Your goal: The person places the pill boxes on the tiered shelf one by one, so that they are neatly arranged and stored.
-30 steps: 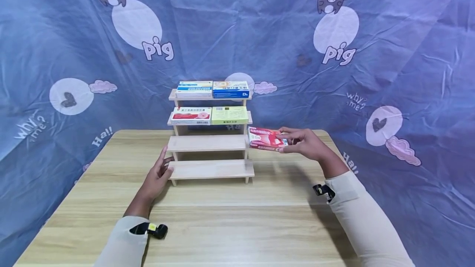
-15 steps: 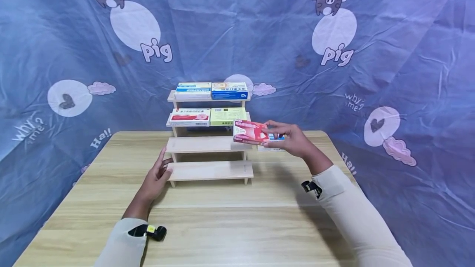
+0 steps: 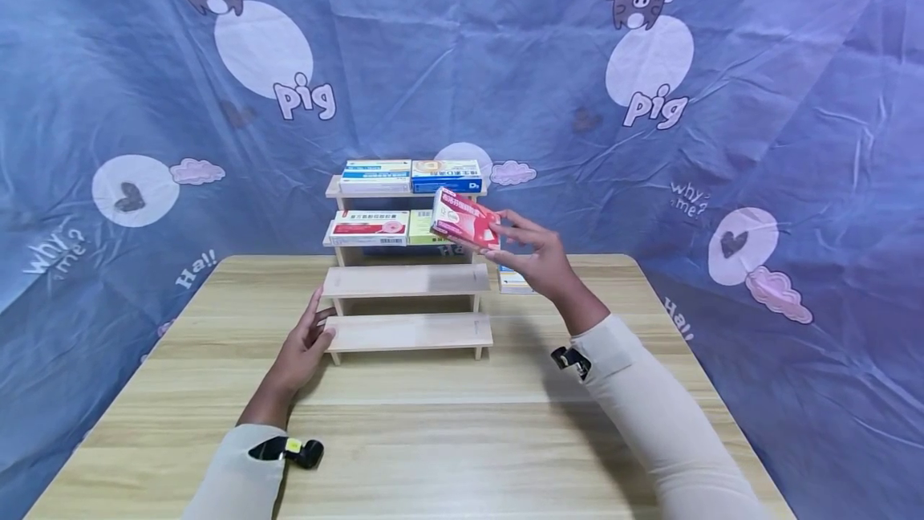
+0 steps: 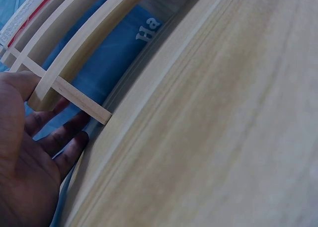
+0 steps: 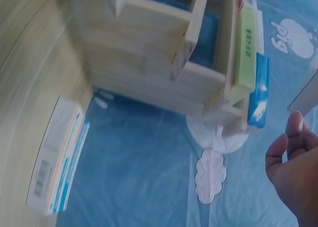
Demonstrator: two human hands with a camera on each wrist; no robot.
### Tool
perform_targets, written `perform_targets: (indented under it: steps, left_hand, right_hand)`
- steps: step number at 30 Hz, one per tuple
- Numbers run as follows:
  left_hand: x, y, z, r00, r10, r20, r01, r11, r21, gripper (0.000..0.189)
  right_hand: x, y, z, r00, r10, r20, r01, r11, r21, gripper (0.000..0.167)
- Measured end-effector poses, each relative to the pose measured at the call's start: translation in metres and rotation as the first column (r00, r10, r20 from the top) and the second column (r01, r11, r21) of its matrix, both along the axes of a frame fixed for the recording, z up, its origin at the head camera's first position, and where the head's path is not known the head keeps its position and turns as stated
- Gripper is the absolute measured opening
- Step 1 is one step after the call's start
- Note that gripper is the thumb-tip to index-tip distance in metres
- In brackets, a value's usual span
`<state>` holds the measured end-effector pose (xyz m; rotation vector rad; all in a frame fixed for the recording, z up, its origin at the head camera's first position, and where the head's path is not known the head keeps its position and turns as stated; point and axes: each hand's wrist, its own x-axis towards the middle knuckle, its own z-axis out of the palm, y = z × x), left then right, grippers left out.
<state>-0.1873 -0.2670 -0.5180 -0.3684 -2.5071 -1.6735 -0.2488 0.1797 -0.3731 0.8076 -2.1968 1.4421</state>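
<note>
In the head view a red and white medicine box [image 3: 465,221] is tilted in the air, pinched at its right end between the thumb and fingers of my right hand [image 3: 532,251]. It overlaps the green medicine box [image 3: 420,229] on the second tier of a stepped wooden shelf [image 3: 407,331]. My left hand [image 3: 301,347] holds the shelf's left end low down. In the left wrist view its thumb lies at the end of the lowest board [image 4: 64,63], with the fingers bent beneath. In the right wrist view only a corner of the held box [image 5: 305,95] shows beyond my fingertips.
The top tier carries a white-blue box [image 3: 375,176] and a blue vitamin box [image 3: 447,176]. A red and white box [image 3: 369,228] sits left of the green one. Another blue-white box [image 5: 57,155] stands right of the shelf on the table [image 3: 433,448]. A printed blue cloth [image 3: 462,46] hangs behind.
My right hand has carried the red and white box left and upward from beside the third tier, tilting it. The blue-white box behind has come into view. My left hand stays at the shelf.
</note>
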Motion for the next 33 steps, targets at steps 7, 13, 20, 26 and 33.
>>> perform_targets:
  steps: [7,13,20,26,33]
  left_hand:
    - [0.001,0.0,0.001,1.0,0.0,0.006,0.0,1.0,-0.002,0.08]
    - [0.001,0.0,0.002,1.0,0.001,0.007,-0.001,1.0,-0.005,0.08]
    - [0.001,0.0,0.002,1.0,0.005,0.008,-0.005,1.0,-0.01,0.08]
    - [0.001,-0.001,0.002,1.0,0.008,0.006,-0.008,1.0,-0.016,0.079]
    - [0.001,0.0,0.002,1.0,-0.011,-0.002,0.011,1.0,0.002,0.078]
  right_hand:
    - [0.001,-0.023,0.003,0.998,-0.009,-0.06,0.008,1.0,-0.007,0.048]
    - [0.003,-0.046,0.004,0.991,-0.003,-0.137,0.005,1.0,0.012,0.048]
    - [0.007,-0.073,0.001,0.986,0.01,-0.166,0.004,0.996,0.084,0.05]
    - [0.011,-0.095,-0.001,0.985,0.032,-0.167,-0.009,0.99,0.139,0.053]
    - [0.014,-0.118,-0.005,0.978,0.044,-0.204,0.0,0.978,0.211,0.053]
